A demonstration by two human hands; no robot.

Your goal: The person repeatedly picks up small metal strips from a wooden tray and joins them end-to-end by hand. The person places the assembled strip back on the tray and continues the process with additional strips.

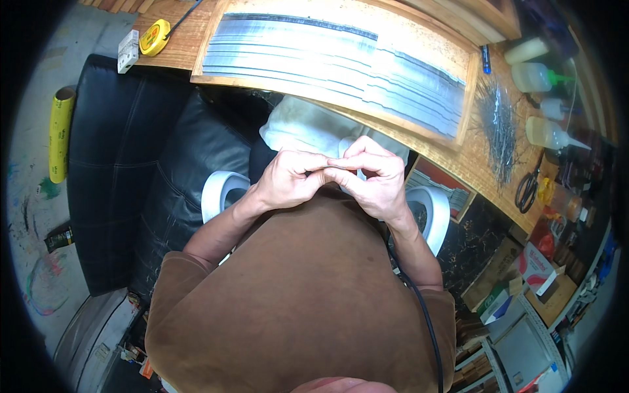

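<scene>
My left hand (291, 175) and my right hand (375, 178) meet in front of my chest, thumbs and fingertips pinched together. Something thin and small seems to sit between them, but the fingers hide most of it. Beyond the hands, on the table, lies a shallow wooden tray (265, 83) that holds overlapping rows of grey-blue strips (295, 49). To the tray's right is a loose heap of thin grey wire-like pieces (501, 131). A white cloth (298, 124) shows under the table edge, just past my hands.
A yellow tape measure (155, 37) and a small white box (128, 51) sit at the table's far left. Black-handled scissors (527, 191), a blue marker (485, 59) and squeeze bottles (545, 133) line the right side. A black sofa (124, 164) stands left; white chair arms (213, 196) flank me.
</scene>
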